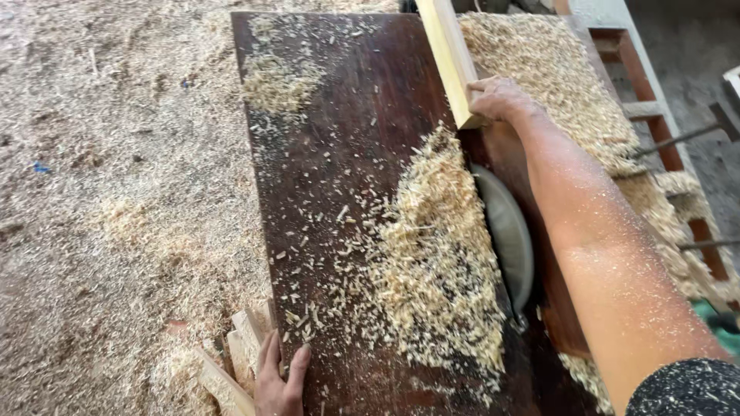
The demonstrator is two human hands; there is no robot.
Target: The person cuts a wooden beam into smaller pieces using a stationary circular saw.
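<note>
step: feeding wood strip point(451, 58) past saw blade point(509, 235) | right hand point(501, 98) grip clamped on its end | left hand point(279, 377) flat, fingers apart, on worktop point(331, 139) edge | next: reckon steady push, fingers off blade

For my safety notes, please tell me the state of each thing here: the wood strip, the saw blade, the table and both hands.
Wood strip: lying on the table, its near end gripped by the right hand.
Saw blade: standing up through the table; spinning or not, cannot tell.
Table: dark top, covered with shavings.
Right hand: closed on the strip.
Left hand: open, resting at the table's near edge beside wood pieces.
</note>
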